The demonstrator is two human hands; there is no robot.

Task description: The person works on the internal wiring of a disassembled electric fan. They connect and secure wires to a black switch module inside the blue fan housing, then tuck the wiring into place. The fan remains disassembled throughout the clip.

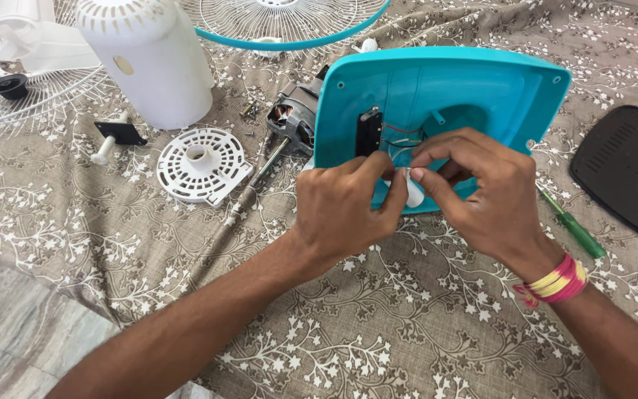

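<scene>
Left hand (345,207), right hand (481,188) pinching small white part (412,193) — glossy teal plastic base (481,85) (underside up)

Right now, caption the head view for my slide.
Left hand and right hand pinch small white part at turquoise plastic fan base.

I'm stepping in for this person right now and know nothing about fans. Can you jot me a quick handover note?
Left hand and right hand both pinch a small white part at the open underside of the teal base cover, beside its black switch block and wires.
Motor with shaft lies bare on the cloth; white round vented plate and white housing lie left.
Green screwdriver lies right.
Done: fan is apart. Left: white part not yet seated.
</scene>
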